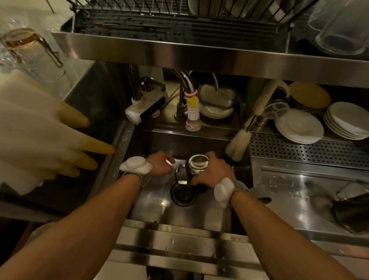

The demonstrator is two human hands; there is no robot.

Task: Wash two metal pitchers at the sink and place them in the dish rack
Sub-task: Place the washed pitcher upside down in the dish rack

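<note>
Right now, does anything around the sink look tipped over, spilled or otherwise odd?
One thing: a dark metal pitcher lies on its side on the counter right of the sink. The right hand holds the other pitcher upright over the drain.

rubber gloves (36, 132) – left | plates (299, 125) – right | brush (238, 144)

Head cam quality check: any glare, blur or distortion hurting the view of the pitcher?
Head view: dim and warm-tinted; wide-angle bending at the edges; rubber gloves at left are blurred and overexposed; glare patches on the sink floor; the pitcher in the right hand stays readable, rim reflective.
</note>
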